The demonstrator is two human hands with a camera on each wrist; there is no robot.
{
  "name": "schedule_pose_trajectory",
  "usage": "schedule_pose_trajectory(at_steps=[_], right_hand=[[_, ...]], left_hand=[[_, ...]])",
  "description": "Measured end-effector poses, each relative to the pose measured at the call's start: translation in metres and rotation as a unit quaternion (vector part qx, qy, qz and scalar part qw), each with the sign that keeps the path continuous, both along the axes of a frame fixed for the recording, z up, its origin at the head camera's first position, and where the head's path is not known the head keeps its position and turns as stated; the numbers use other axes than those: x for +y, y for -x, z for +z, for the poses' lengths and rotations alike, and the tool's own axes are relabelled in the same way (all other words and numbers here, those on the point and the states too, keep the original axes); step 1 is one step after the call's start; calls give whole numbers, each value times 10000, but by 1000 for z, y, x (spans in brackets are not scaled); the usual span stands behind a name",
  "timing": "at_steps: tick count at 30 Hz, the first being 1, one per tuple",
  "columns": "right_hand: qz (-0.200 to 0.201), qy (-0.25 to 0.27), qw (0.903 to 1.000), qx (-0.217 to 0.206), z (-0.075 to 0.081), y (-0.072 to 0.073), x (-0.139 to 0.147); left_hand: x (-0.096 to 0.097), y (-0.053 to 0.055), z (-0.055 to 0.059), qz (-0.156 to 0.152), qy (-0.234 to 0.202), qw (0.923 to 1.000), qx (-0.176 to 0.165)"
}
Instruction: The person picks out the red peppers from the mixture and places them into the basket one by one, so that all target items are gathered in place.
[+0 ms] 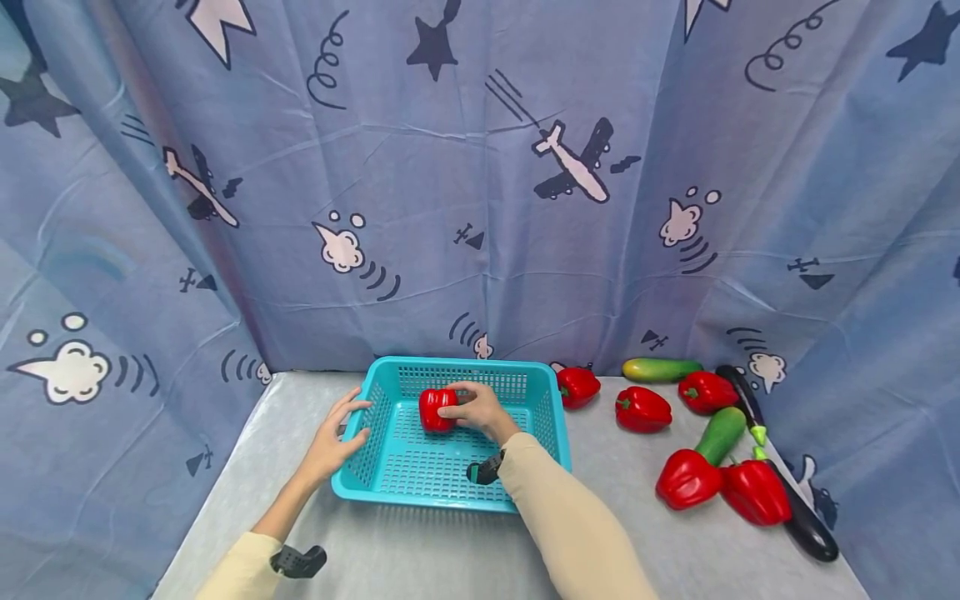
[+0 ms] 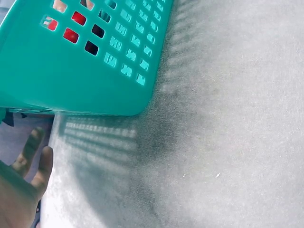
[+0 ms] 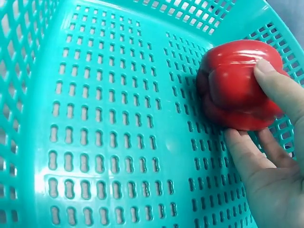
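Note:
Inside the turquoise plastic basket (image 1: 450, 502), my right hand (image 1: 480, 410) grips a red bell pepper (image 1: 435, 410), thumb on one side and fingers on the other. The right wrist view shows this pepper (image 3: 242, 85) close over the slotted basket floor, near a side wall. My left hand (image 1: 335, 437) is at the basket's left rim with its fingers spread and relaxed. In the left wrist view, the left hand (image 2: 28, 185) appears beside the basket's outer wall (image 2: 71, 80), and red shows through the holes.
Right of the basket lie more red bell peppers (image 1: 643, 409), a yellow-green cucumber-like vegetable (image 1: 660, 369), a green one (image 1: 722, 435) and two dark eggplants (image 1: 810, 525). Behind the grey table (image 1: 420, 558) hangs a blue patterned curtain (image 1: 420, 208).

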State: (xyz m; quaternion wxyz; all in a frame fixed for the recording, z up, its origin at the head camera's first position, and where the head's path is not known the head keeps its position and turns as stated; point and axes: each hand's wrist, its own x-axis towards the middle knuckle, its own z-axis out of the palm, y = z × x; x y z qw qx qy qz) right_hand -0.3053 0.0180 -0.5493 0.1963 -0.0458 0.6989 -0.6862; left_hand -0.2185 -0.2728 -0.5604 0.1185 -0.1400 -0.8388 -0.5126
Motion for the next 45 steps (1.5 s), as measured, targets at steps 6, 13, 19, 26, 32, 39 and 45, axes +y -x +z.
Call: schedule_pose_trajectory(at_steps=[6, 13, 19, 26, 32, 39, 45], right_hand=[[-105, -40, 9999, -70, -1, 0, -2], [17, -143, 9999, -40, 0, 0, 0], [177, -632, 9975, 264, 5, -1, 3], [350, -1113, 9906, 713, 12, -5, 11], [546, -1250, 9845, 1102, 17, -1, 23], [596, -1259, 9789, 1492, 26, 0, 41], [518, -1229, 9746, 1800, 35, -1, 53]], left_hand=[[1, -1, 1, 31, 18, 10000, -32], [0, 0, 0, 22, 51, 10000, -45], [0, 0, 1, -5, -9, 10000, -92], [2, -1, 3, 13, 26, 10000, -55], [3, -1, 3, 38, 73, 9999, -69], [2, -1, 2, 58, 35, 9999, -110], [2, -3, 2, 36, 6, 10000, -46]])
